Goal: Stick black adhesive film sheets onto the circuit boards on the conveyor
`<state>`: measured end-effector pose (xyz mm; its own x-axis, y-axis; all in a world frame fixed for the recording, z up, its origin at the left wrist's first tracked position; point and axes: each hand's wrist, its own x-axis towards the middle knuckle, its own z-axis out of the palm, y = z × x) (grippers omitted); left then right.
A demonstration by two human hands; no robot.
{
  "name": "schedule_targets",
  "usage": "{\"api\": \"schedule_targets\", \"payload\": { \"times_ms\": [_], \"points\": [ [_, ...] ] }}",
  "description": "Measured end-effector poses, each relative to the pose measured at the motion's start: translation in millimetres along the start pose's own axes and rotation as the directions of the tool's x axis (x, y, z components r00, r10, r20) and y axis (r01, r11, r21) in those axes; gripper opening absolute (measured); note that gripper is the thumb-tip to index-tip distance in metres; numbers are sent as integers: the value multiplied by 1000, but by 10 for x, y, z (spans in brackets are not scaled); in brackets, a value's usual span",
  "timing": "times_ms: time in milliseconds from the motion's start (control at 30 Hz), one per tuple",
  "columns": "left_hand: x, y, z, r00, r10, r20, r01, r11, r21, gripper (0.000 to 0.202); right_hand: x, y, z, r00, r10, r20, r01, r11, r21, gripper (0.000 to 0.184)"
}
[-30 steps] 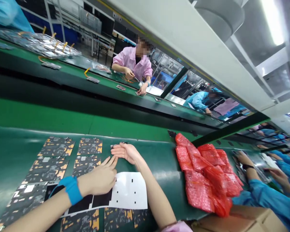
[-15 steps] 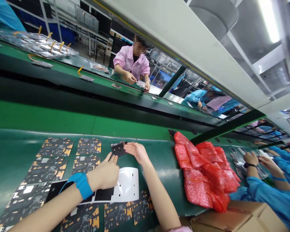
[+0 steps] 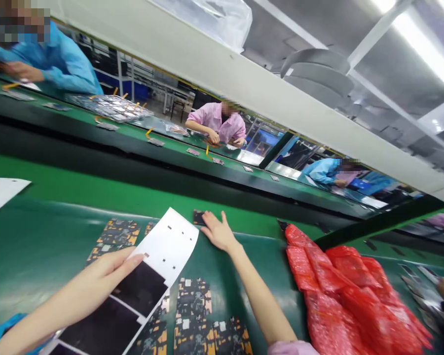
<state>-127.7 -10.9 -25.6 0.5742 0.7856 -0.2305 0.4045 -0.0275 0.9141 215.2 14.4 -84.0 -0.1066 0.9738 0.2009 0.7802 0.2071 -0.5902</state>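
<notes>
My left hand (image 3: 107, 273) pinches the edge of a white backing sheet (image 3: 166, 246) that carries black rectangular stickers; the sheet is lifted and tilted above the green mat. My right hand (image 3: 217, 230) reaches forward with fingers stretched flat, pressing a small dark board (image 3: 199, 217) at the far edge of the mat. Black and orange circuit boards (image 3: 115, 234) lie in rows on the mat, partly hidden under the sheet, and more circuit boards (image 3: 192, 305) lie near me.
A pile of red bubble bags (image 3: 340, 281) lies at the right. A white sheet (image 3: 0, 192) rests at the far left. Beyond a green conveyor (image 3: 96, 187), a person in pink (image 3: 216, 121) and people in blue work at another line.
My left hand has lifted the white sheet off the mat and swung it up and left. My right hand carried the small dark board forward and now presses it flat. The camera tilted up.
</notes>
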Motion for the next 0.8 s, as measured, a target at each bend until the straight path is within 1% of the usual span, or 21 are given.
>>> {"api": "schedule_targets", "payload": {
  "times_ms": [67, 100, 133, 167, 200, 233, 267, 300, 333, 367, 400, 433, 500, 533, 567, 600, 667, 700, 767, 800],
  "points": [
    [-83, 5, 38, 998, -60, -27, 57, 993, -105, 60, 78, -180, 2, 993, -5, -122, 2, 1000, -23, 45],
    [-107, 13, 82, 995, -82, -49, 73, 985, -156, 60, 31, -331, 24, 984, -19, -175, 15, 1000, -25, 46],
    [-122, 23, 134, 992, -103, -75, 84, 972, -221, 59, -73, -516, 56, 975, -51, -217, 47, 999, -25, 47],
    [-133, 35, 189, 988, -120, -96, 86, 951, -295, 58, -222, -722, 93, 968, -98, -232, 95, 995, -23, 46],
    [-141, 49, 244, 985, -133, -107, 85, 926, -368, 56, -399, -936, 130, 957, -194, -217, 192, 981, -28, 45],
    [-149, 63, 296, 983, -147, -110, 85, 896, -436, 54, -581, -1140, 163, 906, -379, -190, 373, 925, -68, 48],
    [-160, 75, 343, 981, -164, -101, 92, 862, -499, 54, -748, -1322, 189, 857, -492, -151, 481, 870, -105, 55],
    [-175, 83, 384, 981, -176, -87, 100, 828, -552, 56, -885, -1469, 205, 846, -518, -125, 503, 854, -137, 61],
    [-192, 83, 417, 982, -179, -67, 105, 795, -598, 60, -982, -1574, 213, 830, -545, -117, 524, 834, -171, 63],
    [-210, 75, 444, 986, -164, -33, 106, 764, -636, 64, -1041, -1638, 212, 830, -547, -110, 519, 829, -207, 62],
    [-228, 59, 464, 993, -122, 13, 99, 740, -666, 67, -1068, -1663, 205, 831, -544, -114, 508, 827, -243, 59],
    [-246, 36, 478, 997, -48, 65, 79, 742, -665, 66, -1071, -1658, 193, 829, -545, -124, 498, 822, -277, 54],
    [-283, -14, 494, 981, 111, 161, 1, 818, -576, 54, -1051, -1608, 172, 821, -552, -146, 487, 811, -324, 47],
    [-307, -30, 499, 969, 162, 187, -47, 863, -503, 45, -1045, -1580, 169, 815, -557, -160, 488, 809, -329, 46],
    [-337, -37, 505, 966, 185, 183, -92, 900, -426, 37, -1047, -1558, 173, 808, -564, -173, 494, 807, -325, 47],
    [-373, -32, 512, 969, 196, 151, -131, 923, -361, 32, -1058, -1538, 182, 799, -572, -185, 503, 805, -315, 49],
    [-450, 0, 529, 970, 234, 60, -209, 940, -271, 29, -1090, -1486, 210, 776, -600, -196, 537, 790, -295, 54],
    [-483, 18, 537, 963, 267, 34, -254, 942, -220, 28, -1097, -1441, 226, 764, -614, -196, 552, 780, -295, 57],
    [-524, 37, 550, 945, 327, -7, -325, 938, -119, 26, -1066, -1308, 259, 733, -662, -156, 600, 738, -309, 61],
    [-532, 32, 555, 937, 348, -31, -350, 934, -74, 26, -1028, -1229, 276, 694, -707, -136, 642, 694, -326, 61]
  ]
}}
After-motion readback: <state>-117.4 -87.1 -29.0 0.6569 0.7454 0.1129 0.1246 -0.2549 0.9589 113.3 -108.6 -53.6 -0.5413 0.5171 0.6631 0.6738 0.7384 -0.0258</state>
